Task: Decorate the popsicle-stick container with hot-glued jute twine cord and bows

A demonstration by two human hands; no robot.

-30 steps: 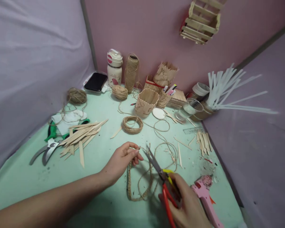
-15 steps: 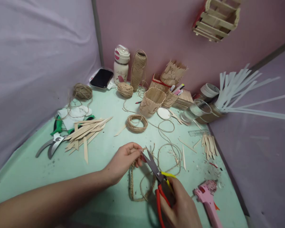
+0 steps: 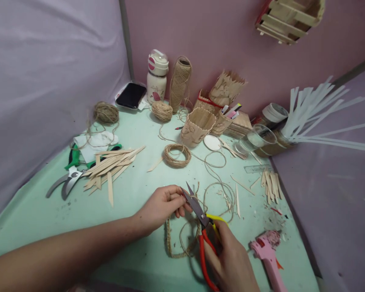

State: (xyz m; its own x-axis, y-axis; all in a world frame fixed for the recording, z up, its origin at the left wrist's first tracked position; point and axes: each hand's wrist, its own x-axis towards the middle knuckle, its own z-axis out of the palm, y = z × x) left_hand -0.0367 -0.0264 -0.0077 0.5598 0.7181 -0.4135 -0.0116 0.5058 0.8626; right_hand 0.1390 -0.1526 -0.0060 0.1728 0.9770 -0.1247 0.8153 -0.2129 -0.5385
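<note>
My left hand (image 3: 169,203) pinches the twine near its fingertips, just left of the scissor tips. My right hand (image 3: 231,255) grips the scissors (image 3: 197,209), which have red and yellow handles; their blades are parted around the thin twine. Below my left hand, a braided twine strip (image 3: 169,239) lies bent in a loop on the table. Loose twine (image 3: 220,184) trails in curls to the right of the blades and back toward a coil of twine (image 3: 177,156).
Pruning shears (image 3: 69,182) and wooden strips (image 3: 112,166) lie left. A pink glue gun (image 3: 267,255) rests at the right front. Behind stand a wooden cup (image 3: 197,127), a bottle (image 3: 157,79), a twine spool (image 3: 180,87) and a glass (image 3: 255,140).
My left hand has shifted slightly right and down. The scissor blades sit a little further over the twine by its fingers. The camera view has tilted slightly.
</note>
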